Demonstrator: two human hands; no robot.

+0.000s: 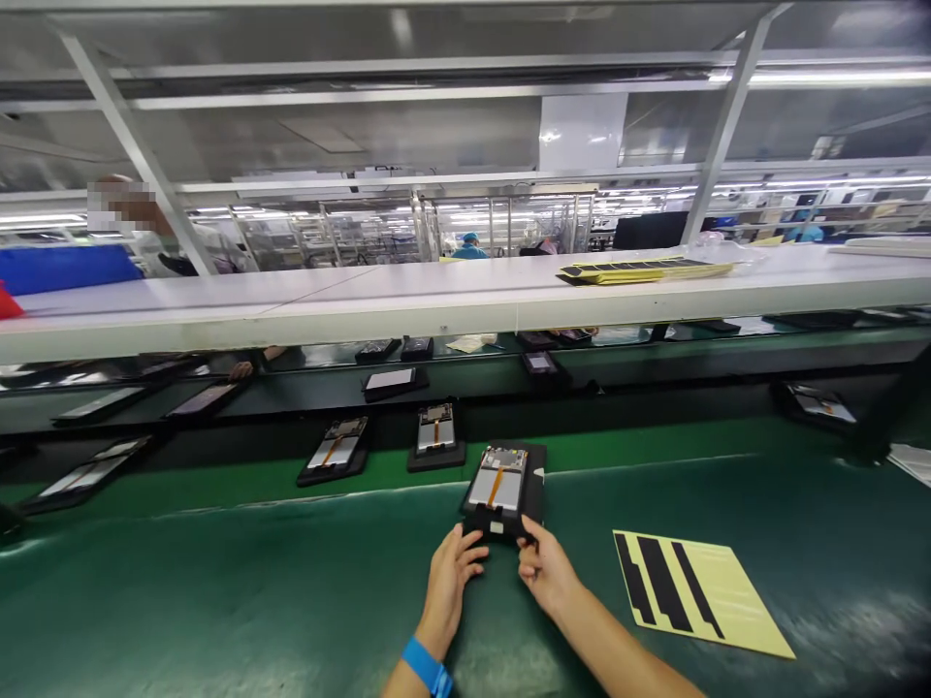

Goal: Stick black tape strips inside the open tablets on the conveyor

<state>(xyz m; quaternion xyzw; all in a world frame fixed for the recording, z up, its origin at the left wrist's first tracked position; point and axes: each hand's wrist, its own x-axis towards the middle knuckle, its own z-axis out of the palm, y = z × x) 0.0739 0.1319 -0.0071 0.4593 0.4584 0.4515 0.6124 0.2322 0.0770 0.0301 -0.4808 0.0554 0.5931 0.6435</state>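
Observation:
An opened tablet-like device (pixel 499 480), with a silver battery and an orange ribbon cable, lies in a black tray (pixel 535 485) at the line's near edge. My right hand (pixel 545 565) pinches the tray's near right corner between thumb and fingers. Beside the near left corner is my left hand (pixel 455 577), its fingers spread and a blue band on the wrist; whether its fingertips touch the tray I cannot tell. To the right, a yellow sheet (pixel 749 601) bearing several black strips lies on the green mat.
More opened devices in black trays (pixel 436 431) sit along the green line (pixel 247 480) to the left, one far right. A white shelf (pixel 407 301) crosses above, carrying yellow sheets (pixel 647 270). Another person's hand (pixel 240 370) shows beyond the line at left.

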